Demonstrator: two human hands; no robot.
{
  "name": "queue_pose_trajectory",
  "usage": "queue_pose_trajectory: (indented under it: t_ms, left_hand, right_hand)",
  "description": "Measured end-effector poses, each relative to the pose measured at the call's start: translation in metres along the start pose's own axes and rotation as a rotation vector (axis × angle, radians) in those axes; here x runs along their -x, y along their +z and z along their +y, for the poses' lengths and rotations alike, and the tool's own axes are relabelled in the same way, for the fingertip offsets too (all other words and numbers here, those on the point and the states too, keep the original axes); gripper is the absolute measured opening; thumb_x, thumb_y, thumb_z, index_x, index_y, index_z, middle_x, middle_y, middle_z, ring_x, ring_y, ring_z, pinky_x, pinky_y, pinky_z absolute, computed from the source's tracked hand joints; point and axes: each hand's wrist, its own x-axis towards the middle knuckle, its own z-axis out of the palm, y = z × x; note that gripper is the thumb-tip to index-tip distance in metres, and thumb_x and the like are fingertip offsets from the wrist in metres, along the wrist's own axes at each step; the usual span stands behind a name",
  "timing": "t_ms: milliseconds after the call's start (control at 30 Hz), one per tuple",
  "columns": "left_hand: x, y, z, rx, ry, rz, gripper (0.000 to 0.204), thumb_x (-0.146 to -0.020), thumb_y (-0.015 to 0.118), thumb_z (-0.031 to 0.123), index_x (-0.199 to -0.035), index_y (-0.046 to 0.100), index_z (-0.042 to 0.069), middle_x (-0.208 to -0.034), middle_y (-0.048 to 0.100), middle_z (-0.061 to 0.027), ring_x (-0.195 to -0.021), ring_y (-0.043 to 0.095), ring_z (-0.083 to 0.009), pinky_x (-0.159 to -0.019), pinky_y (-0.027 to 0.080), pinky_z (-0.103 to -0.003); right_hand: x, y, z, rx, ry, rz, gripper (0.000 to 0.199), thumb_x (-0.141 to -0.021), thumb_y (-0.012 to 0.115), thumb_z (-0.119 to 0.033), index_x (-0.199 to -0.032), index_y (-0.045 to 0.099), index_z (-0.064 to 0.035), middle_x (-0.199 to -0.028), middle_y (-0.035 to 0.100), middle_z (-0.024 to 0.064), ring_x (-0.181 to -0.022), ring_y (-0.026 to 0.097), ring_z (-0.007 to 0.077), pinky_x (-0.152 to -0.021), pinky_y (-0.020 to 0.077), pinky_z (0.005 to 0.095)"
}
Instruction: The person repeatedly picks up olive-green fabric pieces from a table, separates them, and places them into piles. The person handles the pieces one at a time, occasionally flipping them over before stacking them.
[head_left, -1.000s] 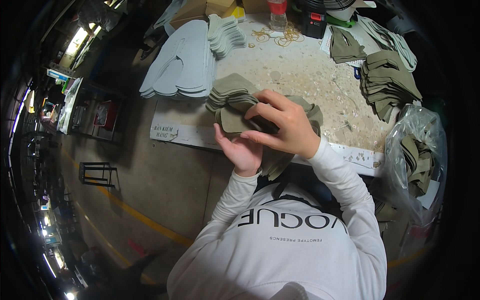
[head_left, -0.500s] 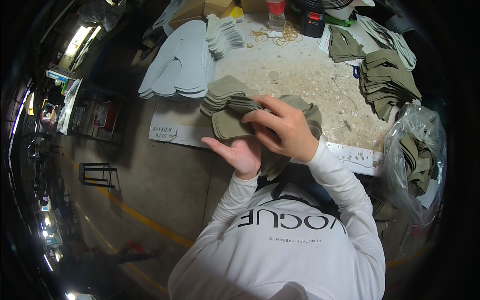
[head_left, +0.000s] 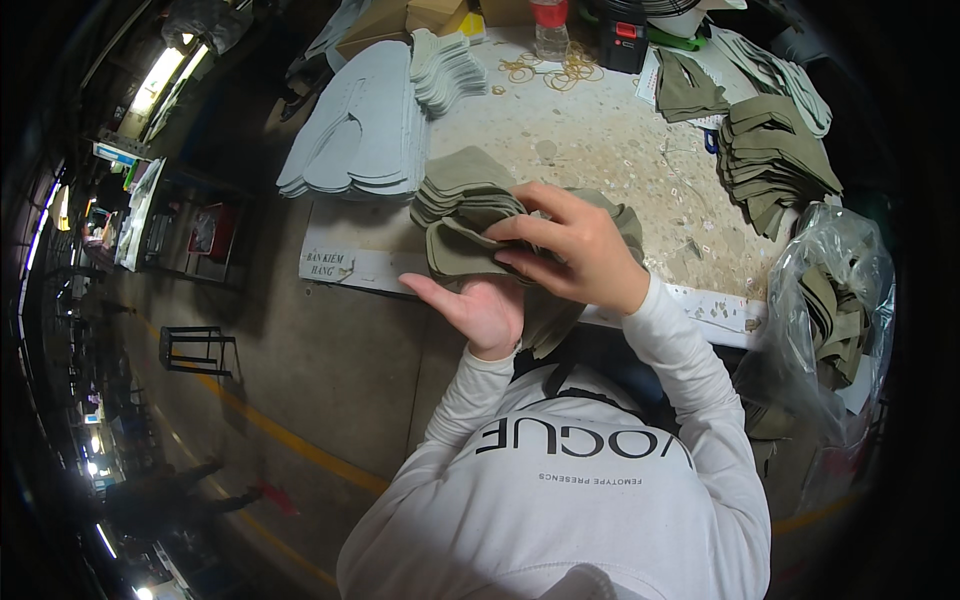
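My left hand is palm up at the table's near edge, under a small stack of olive-green cut fabric pieces. Its thumb sticks out to the left, and the pieces hide its other fingers. From the right, my right hand reaches over the stack, thumb and fingers bent around the edge of the upper pieces. The top layers are lifted, with a gap beneath them. Just behind lies another fanned olive stack, touching the held pieces. More olive fabric shows partly behind my right hand.
Large pale grey cut pieces and a wavy stack lie at the table's far left. Rubber bands and a bottle stand farther back. Olive stacks and a clear plastic bag are at right; a black stool is on the floor.
My right hand has shifted slightly right, its fingers further around the lifted edge. The gap between the upper and lower pieces is wider. My left hand has hardly moved.
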Motion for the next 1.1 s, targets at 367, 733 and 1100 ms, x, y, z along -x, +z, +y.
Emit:
queue_pose_trajectory:
  t_ms: [367, 733, 1100]
  left_hand:
    - [-0.011, -0.013, 0.007, 0.012, -0.186, -0.021, 0.057, -0.095, 0.052, 0.043, -0.139, 0.045, 0.008, -0.138, 0.051, -0.0085, -0.127, 0.048, -0.0252, -0.108, 0.037, -0.043]
    - [-0.027, -0.014, 0.025, -0.026, -0.424, -0.205, 0.066, -0.091, 0.046, 0.025, -0.146, 0.029, -0.008, -0.149, 0.035, -0.0271, -0.139, 0.036, -0.0367, -0.115, 0.030, -0.048]
    - [-0.137, 0.004, 0.044, -0.396, -0.584, -0.343, 0.044, -0.093, 0.053, 0.011, -0.132, 0.045, -0.010, -0.131, 0.055, -0.0196, -0.119, 0.056, -0.0390, -0.104, 0.046, -0.043]
  right_hand:
    - [-0.001, -0.005, 0.019, -0.382, 0.593, 0.159, 0.048, -0.085, 0.065, -0.013, -0.131, 0.057, -0.0050, -0.098, 0.070, 0.0146, -0.081, 0.068, 0.0211, -0.074, 0.0535, 0.0321]
    - [0.015, -0.045, 0.054, -1.004, 0.851, 0.378, 0.054, -0.091, 0.062, -0.007, -0.143, 0.046, -0.0140, -0.087, 0.063, -0.0057, -0.073, 0.052, -0.0005, -0.063, 0.0428, 0.0149]
    - [-0.002, -0.100, 0.121, -0.900, 0.786, 0.438, 0.034, -0.092, 0.063, -0.013, -0.126, 0.063, -0.0067, -0.113, 0.067, 0.0031, -0.097, 0.063, 0.0088, -0.085, 0.0504, 0.0238]
